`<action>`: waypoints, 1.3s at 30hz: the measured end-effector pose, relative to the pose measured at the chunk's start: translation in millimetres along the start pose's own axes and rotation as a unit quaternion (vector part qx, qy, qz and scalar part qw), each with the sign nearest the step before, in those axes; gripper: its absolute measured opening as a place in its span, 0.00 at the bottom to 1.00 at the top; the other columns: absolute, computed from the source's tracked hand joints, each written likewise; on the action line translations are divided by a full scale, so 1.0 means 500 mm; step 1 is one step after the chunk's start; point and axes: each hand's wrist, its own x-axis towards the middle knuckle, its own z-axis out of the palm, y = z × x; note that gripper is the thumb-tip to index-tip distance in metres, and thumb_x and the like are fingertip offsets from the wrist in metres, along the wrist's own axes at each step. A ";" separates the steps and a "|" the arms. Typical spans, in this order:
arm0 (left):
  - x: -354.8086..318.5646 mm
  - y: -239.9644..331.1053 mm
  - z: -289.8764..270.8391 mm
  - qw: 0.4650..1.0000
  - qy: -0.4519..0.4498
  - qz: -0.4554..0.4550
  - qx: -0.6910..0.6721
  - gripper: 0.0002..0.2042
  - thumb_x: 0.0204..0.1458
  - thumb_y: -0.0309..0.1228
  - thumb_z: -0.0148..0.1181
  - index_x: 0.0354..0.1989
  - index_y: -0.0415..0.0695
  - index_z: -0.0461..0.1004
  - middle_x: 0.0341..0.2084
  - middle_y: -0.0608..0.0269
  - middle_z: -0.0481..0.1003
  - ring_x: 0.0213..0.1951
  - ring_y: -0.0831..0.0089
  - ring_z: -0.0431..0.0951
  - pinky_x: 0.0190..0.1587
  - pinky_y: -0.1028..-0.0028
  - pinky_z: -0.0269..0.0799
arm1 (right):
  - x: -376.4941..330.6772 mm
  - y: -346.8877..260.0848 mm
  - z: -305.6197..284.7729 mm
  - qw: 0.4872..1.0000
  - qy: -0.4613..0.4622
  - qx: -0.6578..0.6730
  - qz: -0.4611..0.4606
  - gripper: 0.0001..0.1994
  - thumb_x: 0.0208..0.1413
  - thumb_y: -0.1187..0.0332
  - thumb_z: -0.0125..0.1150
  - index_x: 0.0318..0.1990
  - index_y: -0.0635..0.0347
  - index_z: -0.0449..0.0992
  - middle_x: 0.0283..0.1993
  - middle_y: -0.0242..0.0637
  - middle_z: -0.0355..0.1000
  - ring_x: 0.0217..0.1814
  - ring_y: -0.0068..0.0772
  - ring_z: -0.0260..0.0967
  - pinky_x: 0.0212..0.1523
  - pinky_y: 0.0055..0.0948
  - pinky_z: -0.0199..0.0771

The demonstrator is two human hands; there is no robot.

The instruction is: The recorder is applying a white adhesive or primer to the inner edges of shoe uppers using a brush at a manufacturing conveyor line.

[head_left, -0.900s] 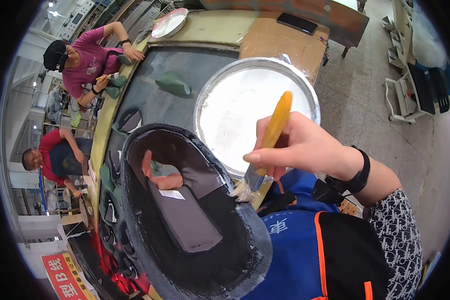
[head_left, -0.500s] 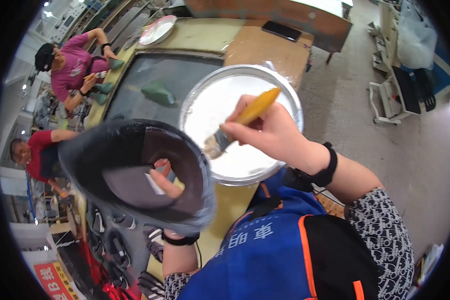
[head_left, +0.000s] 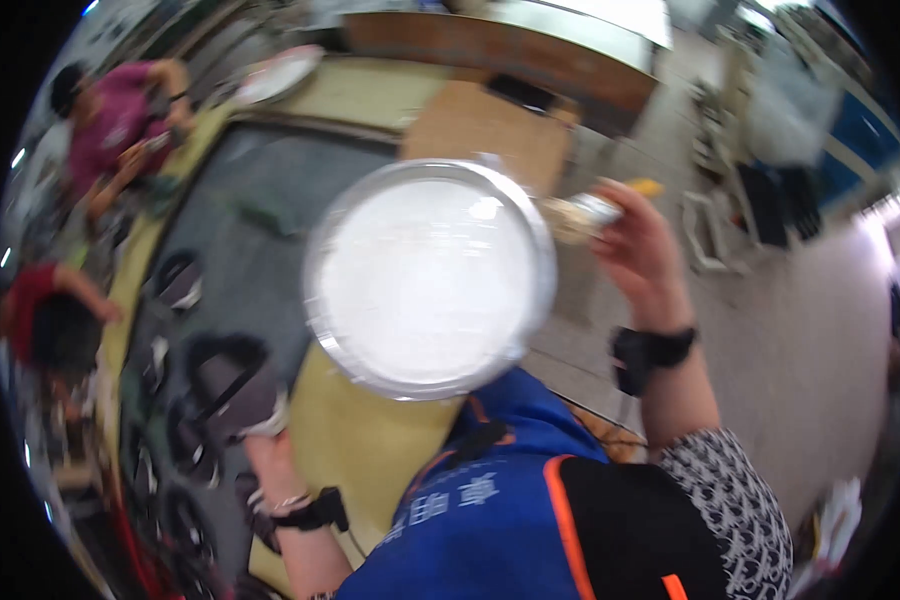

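While the brush [head_left: 595,208] is clear of the pan [head_left: 320,330]: your right hand [head_left: 645,250] is closed round it, bristles pointing left, just beside the pan's right rim.
Left hand [head_left: 268,455]: touches the near end of the upper [head_left: 250,400]; your fingers are hidden, so cannot tell whether they grip it.
Upper: left of the pan, over the table [head_left: 270,165]; resting or lifted, unclear.
White stuff [head_left: 425,285]: spread across the pan; judged ample.
Done: cannot tell; blur hides whether your upper is brushed.
Left: other uppers [head_left: 178,275] lie on the table; brushed or bare, cannot tell.
Apron [head_left: 480,560]: blue and black, orange trim; pale characters across it, blurred, not copied.
Sleeve [head_left: 730,500]: black-and-white repeat print, letter-like, too smeared to read.
Labels: none legible on your upper or brush.
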 end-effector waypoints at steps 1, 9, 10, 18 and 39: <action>0.013 0.009 -0.011 0.995 0.083 0.054 0.010 0.20 0.66 0.38 0.53 0.61 0.40 0.69 0.58 0.56 0.73 0.58 0.61 0.73 0.60 0.59 0.73 | 0.003 0.002 0.001 0.996 0.058 -0.067 -0.031 0.09 0.65 0.65 0.59 0.46 0.57 0.79 0.36 0.27 0.78 0.21 0.12 0.64 0.21 0.17 0.62; 0.078 0.020 -0.049 0.984 0.162 0.063 0.035 0.14 0.66 0.28 0.51 0.59 0.45 0.72 0.55 0.58 0.77 0.53 0.59 0.79 0.53 0.60 0.81 | -0.026 0.040 0.030 0.969 0.066 -0.204 -0.122 0.04 0.65 0.69 0.59 0.37 0.53 0.70 0.30 0.25 0.69 0.23 0.13 0.62 0.22 0.15 0.62; 0.101 0.040 -0.052 0.987 0.137 0.053 0.064 0.16 0.68 0.31 0.46 0.61 0.45 0.70 0.58 0.58 0.74 0.57 0.59 0.76 0.57 0.56 0.77 | -0.020 0.043 0.041 0.971 0.059 -0.203 -0.114 0.04 0.65 0.69 0.59 0.37 0.53 0.70 0.30 0.25 0.69 0.22 0.13 0.62 0.22 0.15 0.62; 0.026 0.031 0.079 0.885 0.275 0.242 0.286 0.15 0.65 0.37 0.53 0.54 0.43 0.73 0.42 0.65 0.76 0.42 0.77 0.73 0.44 0.72 0.70 | -0.017 0.053 0.137 0.957 0.063 -0.249 -0.132 0.02 0.65 0.69 0.60 0.39 0.54 0.75 0.29 0.22 0.70 0.24 0.10 0.64 0.24 0.15 0.62; -0.259 -0.265 0.445 0.561 -0.542 0.183 0.598 0.38 0.60 0.26 0.54 0.77 0.52 0.44 0.20 0.52 0.73 0.22 0.52 0.76 0.25 0.57 0.71 | -0.035 -0.026 0.178 0.976 -0.052 -0.037 -0.208 0.08 0.64 0.67 0.59 0.40 0.63 0.78 0.29 0.29 0.70 0.28 0.21 0.64 0.30 0.23 0.61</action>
